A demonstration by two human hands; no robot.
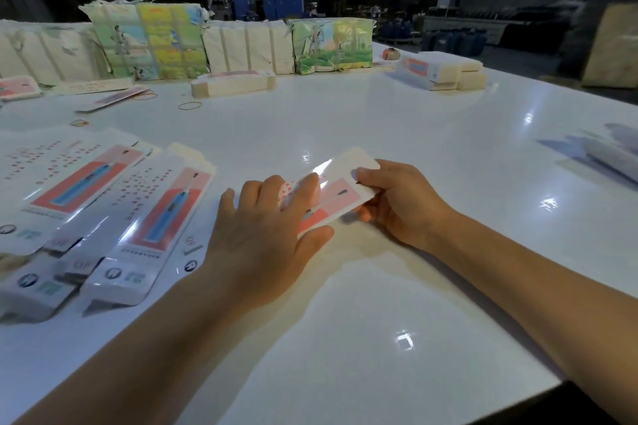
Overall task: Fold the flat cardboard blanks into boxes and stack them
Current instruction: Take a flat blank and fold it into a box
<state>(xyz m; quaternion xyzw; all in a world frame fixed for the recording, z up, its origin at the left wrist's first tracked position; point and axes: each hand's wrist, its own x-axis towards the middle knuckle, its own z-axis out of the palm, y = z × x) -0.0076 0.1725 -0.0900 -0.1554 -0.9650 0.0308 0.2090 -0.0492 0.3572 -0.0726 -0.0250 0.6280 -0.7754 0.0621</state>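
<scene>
Cardboard blank sits on the white table near its front-middle, held between both hands. Left hand lies flat over the blank's near-left end, fingers spread and mostly straight, thumb against the blank's front edge, pressing it down. Right hand grips the blank's right end, thumb on top, fingers curled underneath. Blank shows pink and white print (a small dark mark on the pink panel, details blurred).

Left of the blank: fanned piles of flat blanks, same pink and blue print, overlapping one another. Far behind the blank, across the table: a folded box lying on its side, and to the right of that a stack of boxes. Rubber bands lie loose on the table behind and left of the blank. Along the table's far edge, wrapped bundles in a row. Right of the blank, well apart, blurred pale sheets at the table's edge.
</scene>
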